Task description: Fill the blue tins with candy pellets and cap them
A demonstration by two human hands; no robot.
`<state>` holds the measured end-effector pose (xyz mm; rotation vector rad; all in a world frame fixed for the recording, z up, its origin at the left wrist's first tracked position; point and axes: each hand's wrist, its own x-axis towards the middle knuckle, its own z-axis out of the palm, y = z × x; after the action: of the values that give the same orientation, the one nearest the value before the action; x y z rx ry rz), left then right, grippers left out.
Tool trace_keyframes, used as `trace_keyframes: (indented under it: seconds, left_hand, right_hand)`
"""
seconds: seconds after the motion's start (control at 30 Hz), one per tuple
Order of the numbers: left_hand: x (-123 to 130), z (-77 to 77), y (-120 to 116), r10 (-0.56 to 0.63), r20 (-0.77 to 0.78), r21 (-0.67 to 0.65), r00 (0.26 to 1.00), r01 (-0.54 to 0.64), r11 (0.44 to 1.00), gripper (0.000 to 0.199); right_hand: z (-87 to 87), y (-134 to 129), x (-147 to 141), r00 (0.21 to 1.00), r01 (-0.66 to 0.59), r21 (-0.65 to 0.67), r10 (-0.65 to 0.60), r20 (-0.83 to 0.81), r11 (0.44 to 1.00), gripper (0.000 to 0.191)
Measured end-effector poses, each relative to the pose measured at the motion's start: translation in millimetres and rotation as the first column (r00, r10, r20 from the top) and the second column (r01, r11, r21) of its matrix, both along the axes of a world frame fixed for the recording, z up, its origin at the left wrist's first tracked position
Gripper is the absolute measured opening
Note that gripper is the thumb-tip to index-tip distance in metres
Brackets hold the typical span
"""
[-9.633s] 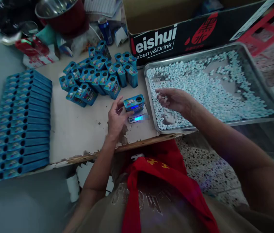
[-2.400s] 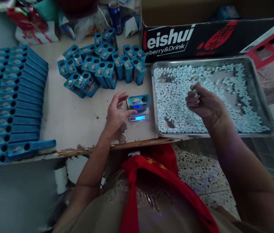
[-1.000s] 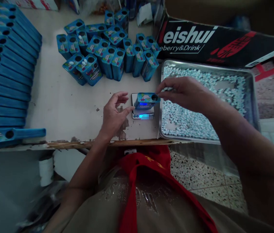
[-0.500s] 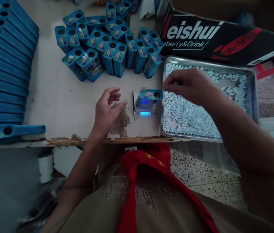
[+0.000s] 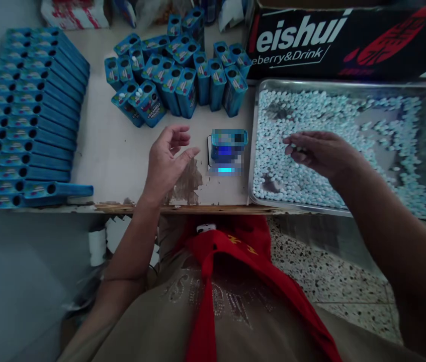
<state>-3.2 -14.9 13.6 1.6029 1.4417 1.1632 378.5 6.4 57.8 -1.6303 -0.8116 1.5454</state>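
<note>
My left hand (image 5: 167, 158) hovers over the table with its thumb and fingers apart, holding nothing. Just right of it, a blue candy box (image 5: 241, 137) with a dark round hole in its top stands upright on a small flat device with a lit display (image 5: 226, 169); pixelation hides much of both. Over the metal tray (image 5: 252, 171) of pale blue candies (image 5: 291, 176), my right hand (image 5: 318, 151) has its fingers pinched together. Small pale candies show between the fingertips.
Several open-topped blue boxes (image 5: 187, 93) cluster at the back, a few with white candies on top. Stacked rows of blue boxes (image 5: 39, 115) fill the left side. Behind the tray stands a black carton (image 5: 291, 48). The table's worn front edge (image 5: 205, 208) lies close to my body.
My right hand has moved right, from beside the box on the device to over the candies. My left hand stays nearly in place. The view has shifted, showing more of the left stack and tray.
</note>
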Motion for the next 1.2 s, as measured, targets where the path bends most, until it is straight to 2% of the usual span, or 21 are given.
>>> trace_keyframes:
  seconds: [0.07, 0.17, 0.27, 0.33, 0.4, 0.47, 0.57, 0.63, 0.8, 0.97, 1.13, 1.2]
  left_hand:
    - [2, 1.9, -2, -0.001, -0.032, 0.021, 0.999, 0.002, 1.000, 0.055]
    - [1, 3.1, -6, 0.025, -0.077, 0.028, 0.997, -0.023, 0.999, 0.057]
    - [-4, 2.5, -11, 0.043, -0.095, 0.021, 0.995, -0.041, 0.999, 0.057]
    - [-5, 1.9, -12, 0.051, -0.111, 0.008, 0.993, -0.051, 0.999, 0.057]
    - [-4, 1.6, -11, 0.052, -0.130, -0.007, 0.990, -0.053, 0.999, 0.057]
    - [-2, 1.3, -8, 0.036, -0.140, -0.013, 0.989, -0.038, 0.999, 0.059]
    - [2, -0.2, -1, -0.011, -0.137, -0.018, 0.990, 0.009, 1.000, 0.063]
    - [4, -2.4, 3, -0.039, -0.128, -0.028, 0.991, 0.036, 0.999, 0.065]
    - [-2, -7.7, 5, -0.064, -0.098, -0.045, 0.993, 0.060, 0.997, 0.064]
    - [-8, -7.7, 3, -0.066, -0.106, -0.061, 0.992, 0.060, 0.996, 0.061]
    - [15, -2.5, 11, -0.086, -0.168, -0.003, 0.982, 0.086, 0.996, 0.067]
    - [27, 0.3, 16, -0.116, -0.202, 0.029, 0.973, 0.124, 0.992, 0.070]
  right_hand:
    - [10.2, 11, -12, 0.992, -0.129, 0.071, 0.129, 0.002, 0.989, 0.032]
    - [26.6, 29, -33, 0.966, -0.251, 0.108, 0.256, -0.040, 0.962, 0.037]
    - [38.7, 39, -51, 0.952, -0.272, 0.060, 0.277, -0.129, 0.960, 0.042]
    - [42.4, 42, -57, 0.952, -0.262, 0.032, 0.263, -0.153, 0.965, 0.037]
    - [42.6, 45, -58, 0.943, -0.303, 0.038, 0.305, -0.132, 0.952, 0.032]
    - [40.3, 47, -56, 0.914, -0.393, 0.087, 0.400, -0.074, 0.915, 0.028]
    - [36.5, 50, -57, 0.854, -0.520, 0.188, 0.515, 0.079, 0.833, 0.008]
    - [36.1, 51, -62, 0.808, -0.589, 0.216, 0.554, 0.201, 0.779, 0.012]
    - [46.7, 48, -78, 0.698, -0.693, 0.211, 0.570, 0.433, 0.689, 0.011]
    - [59.8, 41, -82, 0.636, -0.725, 0.184, 0.542, 0.548, 0.664, 0.008]
    - [47.8, 42, -77, 0.590, -0.746, 0.155, 0.534, 0.605, 0.648, 0.020]
    - [40.6, 43, -75, 0.607, -0.736, 0.179, 0.519, 0.603, 0.653, 0.024]
